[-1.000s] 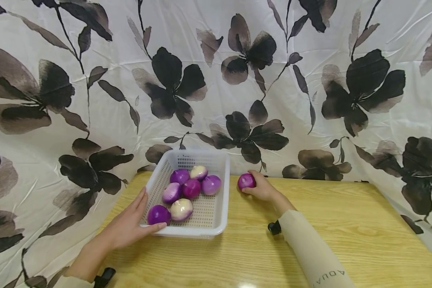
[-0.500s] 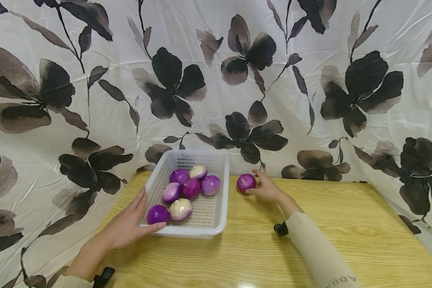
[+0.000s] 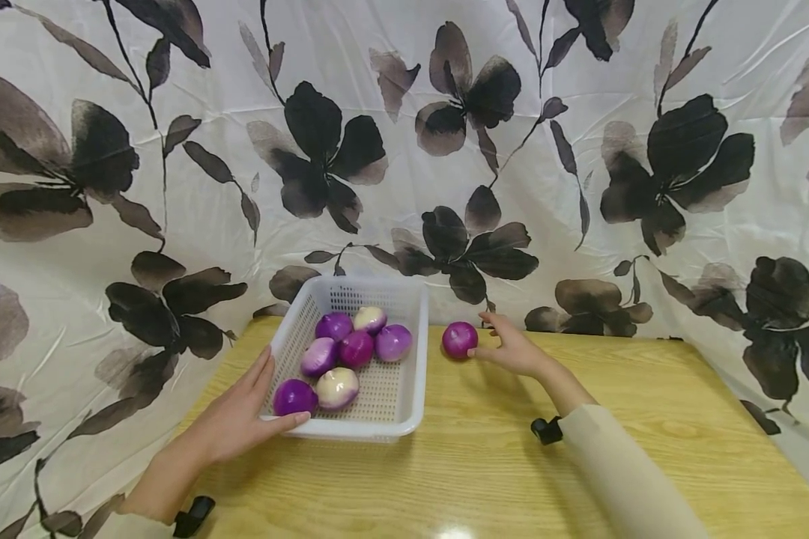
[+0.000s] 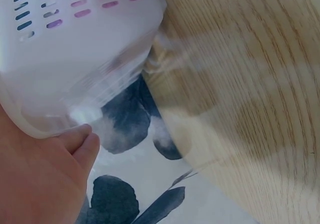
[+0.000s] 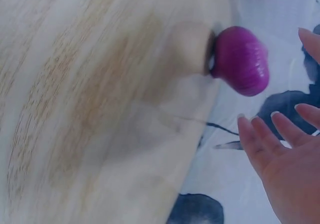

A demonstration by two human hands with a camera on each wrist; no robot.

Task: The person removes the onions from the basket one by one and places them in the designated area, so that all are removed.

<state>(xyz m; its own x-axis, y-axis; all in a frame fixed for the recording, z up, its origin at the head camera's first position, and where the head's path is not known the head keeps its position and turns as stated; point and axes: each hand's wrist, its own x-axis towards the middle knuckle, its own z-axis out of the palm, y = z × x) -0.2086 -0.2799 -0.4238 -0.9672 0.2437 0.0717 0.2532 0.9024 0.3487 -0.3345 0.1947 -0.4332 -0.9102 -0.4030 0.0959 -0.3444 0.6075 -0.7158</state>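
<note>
A purple onion (image 3: 460, 340) with a glossy skin sits on the wooden table, right of a white plastic basket (image 3: 414, 397). My right hand (image 3: 515, 350) is just to the right of this onion, fingers spread and nothing held. The right wrist view shows a gap between the fingertips (image 5: 241, 117) and the onion. My left hand (image 3: 239, 415) holds the basket's near left corner, its thumb over the front rim and its fingers along the left side. Inside the basket lie several purple and purple-white onions (image 3: 338, 388).
The wooden table (image 3: 472, 464) has its back edge against a hanging floral cloth (image 3: 391, 172), which also falls at both sides. Black straps (image 3: 194, 516) sit at the wrists below beige sleeves.
My right hand has let go of the purple onion, opened its fingers and drawn back to the right. The onion stays beside the basket, and my left hand keeps its place.
</note>
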